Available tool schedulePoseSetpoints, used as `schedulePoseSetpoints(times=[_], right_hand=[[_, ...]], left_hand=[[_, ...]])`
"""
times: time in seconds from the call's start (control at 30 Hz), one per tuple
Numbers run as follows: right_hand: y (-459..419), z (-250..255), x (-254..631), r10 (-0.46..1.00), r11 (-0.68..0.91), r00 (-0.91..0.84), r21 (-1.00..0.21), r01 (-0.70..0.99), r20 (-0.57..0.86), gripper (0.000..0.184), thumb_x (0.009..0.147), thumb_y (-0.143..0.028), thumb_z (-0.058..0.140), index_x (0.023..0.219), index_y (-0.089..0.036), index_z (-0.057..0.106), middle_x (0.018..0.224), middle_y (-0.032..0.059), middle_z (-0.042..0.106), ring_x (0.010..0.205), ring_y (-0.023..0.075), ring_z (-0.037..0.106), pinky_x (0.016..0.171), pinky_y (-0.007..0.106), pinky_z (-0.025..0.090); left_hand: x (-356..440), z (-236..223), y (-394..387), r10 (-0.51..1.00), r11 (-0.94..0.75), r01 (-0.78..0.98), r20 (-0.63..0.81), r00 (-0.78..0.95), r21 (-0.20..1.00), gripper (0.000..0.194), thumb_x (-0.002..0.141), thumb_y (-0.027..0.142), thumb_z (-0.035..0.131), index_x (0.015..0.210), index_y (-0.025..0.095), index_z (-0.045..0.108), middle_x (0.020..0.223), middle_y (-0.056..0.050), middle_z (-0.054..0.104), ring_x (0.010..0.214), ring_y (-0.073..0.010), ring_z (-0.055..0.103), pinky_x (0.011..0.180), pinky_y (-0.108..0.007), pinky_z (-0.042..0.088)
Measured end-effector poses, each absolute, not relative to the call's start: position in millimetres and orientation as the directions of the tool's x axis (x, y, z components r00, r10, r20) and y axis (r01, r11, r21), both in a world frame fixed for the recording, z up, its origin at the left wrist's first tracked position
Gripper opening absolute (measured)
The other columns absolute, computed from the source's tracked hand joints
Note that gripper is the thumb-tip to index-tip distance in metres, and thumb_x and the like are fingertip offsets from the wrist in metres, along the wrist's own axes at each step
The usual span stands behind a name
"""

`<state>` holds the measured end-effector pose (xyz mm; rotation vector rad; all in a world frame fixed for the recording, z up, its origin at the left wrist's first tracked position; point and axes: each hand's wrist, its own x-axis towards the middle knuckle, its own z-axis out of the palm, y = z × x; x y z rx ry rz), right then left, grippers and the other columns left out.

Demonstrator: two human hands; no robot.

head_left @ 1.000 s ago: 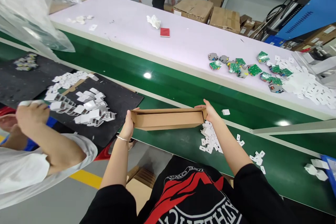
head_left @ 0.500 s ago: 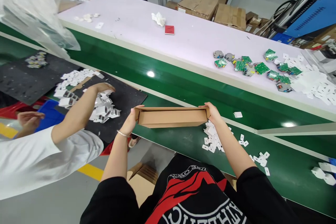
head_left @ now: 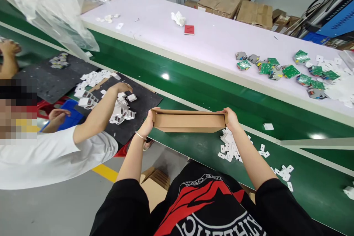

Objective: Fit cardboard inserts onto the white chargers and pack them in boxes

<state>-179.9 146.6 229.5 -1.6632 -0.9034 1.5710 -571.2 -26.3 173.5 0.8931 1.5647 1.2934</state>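
Note:
Both of my hands grip a long, shallow brown cardboard box [head_left: 189, 121] by its two short ends, above the green bench [head_left: 190, 146]. At the box's left end is my left hand [head_left: 147, 124], with a bracelet on the wrist. My right hand [head_left: 231, 119] is wrapped round the right end. One long side of the box faces me, and its inside is mostly hidden. Under my right forearm lies a pile of small white plastic pieces [head_left: 229, 145], with more loose white pieces [head_left: 284, 172] scattered to the right.
A co-worker's arm [head_left: 103, 112] reaches over white plastic housings [head_left: 121, 110] on a black mat [head_left: 145, 103] at left. On the raised white shelf [head_left: 166, 40] lie green circuit boards [head_left: 290, 71], a red square [head_left: 189, 29] and plastic film [head_left: 55, 3]. Folded cardboard [head_left: 156, 184] stands below.
The view has shifted left, so the surroundings sit further right. The box stays in both hands, now tipped a little more open toward me. The co-worker's hand remains over the white housings.

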Motion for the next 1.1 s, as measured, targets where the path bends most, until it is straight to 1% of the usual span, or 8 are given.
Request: schedulePoseSetpoints(times=[0.13,0.3,0.47,0.6,0.77,0.87,1.0,1.1], right_hand=[[148,231,-180,0.840,-0.543,0.038,-0.839,0.043,-0.542,0.023,0.076,-0.041,0.059,0.060,-0.025,0.057,0.073,0.0057,0.078,0.073,0.0256,0.068,0.066,0.036,0.054],[148,231,-180,0.841,-0.541,0.038,-0.840,0.051,-0.540,0.023,0.075,-0.041,0.059,0.059,-0.025,0.057,0.077,0.0056,0.079,0.072,0.0238,0.066,0.063,0.034,0.052],[149,229,-179,0.847,-0.532,0.025,-0.844,0.072,-0.531,0.023,0.076,-0.042,0.058,0.060,-0.026,0.057,0.076,0.0065,0.078,0.075,0.0261,0.068,0.070,0.037,0.055],[150,227,-178,0.856,-0.514,-0.005,-0.853,0.096,-0.516,0.024,0.077,-0.045,0.057,0.062,-0.026,0.055,0.077,0.0070,0.078,0.081,0.0281,0.070,0.075,0.039,0.056],[149,224,-177,0.870,-0.488,-0.023,-0.866,0.114,-0.493,0.026,0.075,-0.049,0.058,0.062,-0.026,0.054,0.080,0.0070,0.079,0.084,0.0281,0.071,0.076,0.038,0.056],[150,222,-179,0.878,-0.472,-0.012,-0.872,0.131,-0.478,0.027,0.076,-0.048,0.056,0.061,-0.026,0.053,0.080,0.0074,0.080,0.084,0.0289,0.071,0.076,0.040,0.057],[148,221,-180,0.899,-0.429,-0.010,-0.884,0.186,-0.438,0.028,0.078,-0.045,0.053,0.059,-0.025,0.055,0.087,0.0087,0.081,0.087,0.0291,0.071,0.078,0.040,0.057],[141,222,-174,0.928,-0.355,-0.020,-0.897,0.264,-0.373,0.020,0.078,-0.039,0.056,0.067,-0.024,0.064,0.100,0.0052,0.080,0.101,0.0271,0.068,0.086,0.036,0.054]], left_hand=[[-577,176,-26,0.946,0.161,0.070,-0.134,-0.294,0.985,0.092,0.091,0.091,0.030,0.140,0.019,0.059,0.133,-0.014,0.068,0.124,-0.0329,0.065,0.108,-0.048,0.055],[-575,177,-26,0.943,0.166,0.066,-0.139,-0.304,0.984,0.092,0.091,0.091,0.027,0.140,0.019,0.058,0.130,-0.013,0.070,0.120,-0.0314,0.067,0.106,-0.047,0.056],[-572,173,-27,0.934,0.171,0.026,-0.153,-0.324,0.985,0.093,0.089,0.093,0.030,0.140,0.020,0.057,0.131,-0.012,0.069,0.118,-0.0312,0.068,0.105,-0.048,0.056],[-575,168,-28,0.941,0.130,0.064,-0.103,-0.322,0.989,0.088,0.093,0.089,0.030,0.140,0.020,0.058,0.137,-0.013,0.067,0.126,-0.0315,0.065,0.114,-0.048,0.050],[-572,163,-28,0.948,0.107,0.044,-0.088,-0.306,0.993,0.087,0.096,0.086,0.024,0.148,0.020,0.051,0.145,-0.016,0.062,0.134,-0.0289,0.062,0.119,-0.045,0.046],[-570,160,-26,0.949,0.092,0.048,-0.073,-0.306,0.995,0.089,0.095,0.086,0.021,0.149,0.021,0.048,0.148,-0.017,0.060,0.136,-0.0293,0.060,0.120,-0.046,0.046],[-572,160,-30,0.958,0.053,0.160,-0.005,-0.286,0.986,0.092,0.095,0.087,0.022,0.151,0.018,0.046,0.155,-0.020,0.053,0.145,-0.0321,0.051,0.125,-0.049,0.038],[-575,162,-43,0.966,0.071,0.276,0.003,-0.258,0.959,0.093,0.094,0.087,0.028,0.154,0.018,0.045,0.162,-0.019,0.046,0.153,-0.0333,0.041,0.130,-0.049,0.028]])
